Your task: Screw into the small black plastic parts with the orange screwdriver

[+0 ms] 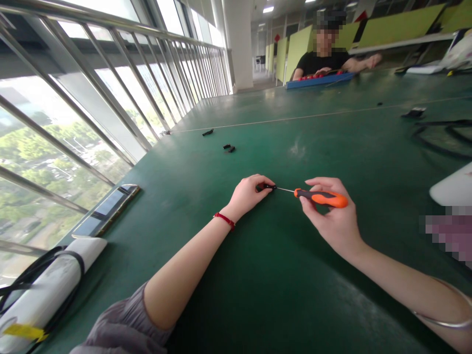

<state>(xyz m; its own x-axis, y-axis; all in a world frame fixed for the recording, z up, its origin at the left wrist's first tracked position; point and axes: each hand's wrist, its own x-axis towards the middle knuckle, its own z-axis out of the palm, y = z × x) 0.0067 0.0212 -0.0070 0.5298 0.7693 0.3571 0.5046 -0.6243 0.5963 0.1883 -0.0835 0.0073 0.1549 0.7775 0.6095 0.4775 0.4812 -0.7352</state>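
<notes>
Head view: the left hand (248, 193) pinches a small black piece (271, 187) between its fingers. The right hand (341, 226), fingers curled, holds an orange-and-black-handled screwdriver (330, 198), tip meeting the piece.

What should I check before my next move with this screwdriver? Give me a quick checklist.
1. Left hand holding the small black part: ok, pinched at the fingertips.
2. Right hand holding the orange-and-black screwdriver: ok, gripped by its handle.
3. Metal shaft lined up with the part: ok, it points straight at it.
4. Shaft's end properly seated in the part: cannot tell, too small to make out.
5. Loose black pieces out of the way: ok, they lie farther up the green table, apart from both hands.
</notes>
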